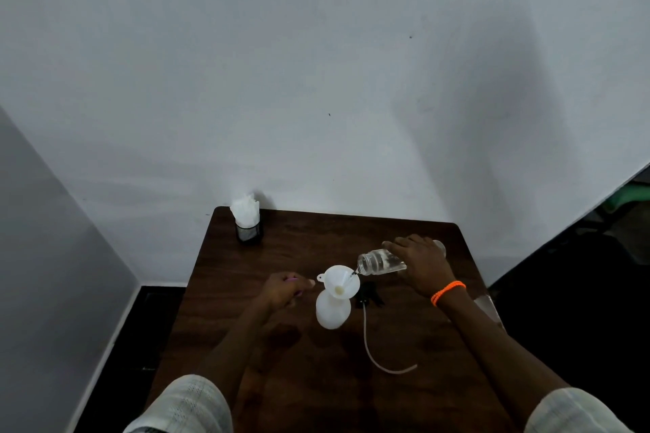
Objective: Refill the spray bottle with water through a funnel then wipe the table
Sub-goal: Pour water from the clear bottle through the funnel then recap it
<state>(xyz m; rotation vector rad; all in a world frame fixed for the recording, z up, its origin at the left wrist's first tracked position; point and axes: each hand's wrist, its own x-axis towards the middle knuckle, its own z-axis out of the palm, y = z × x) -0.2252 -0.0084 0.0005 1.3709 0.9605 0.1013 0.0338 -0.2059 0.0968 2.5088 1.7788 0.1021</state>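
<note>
A white spray bottle (332,311) stands uncapped in the middle of the dark wooden table (316,380), with a white funnel (340,280) seated in its neck. My right hand (422,264) holds a clear water bottle (381,262) tipped on its side, its mouth over the funnel's right rim, and a thin stream runs into the funnel. My left hand (285,288) is just left of the funnel, fingers pinched at its small side tab. The black spray head (369,295) with its long clear tube (383,351) lies on the table to the right of the bottle.
A black mesh holder of white tissues (248,221) stands at the table's far left corner, against the white wall. Something clear (487,306) lies at the table's right edge. Dark floor lies left and right of the table.
</note>
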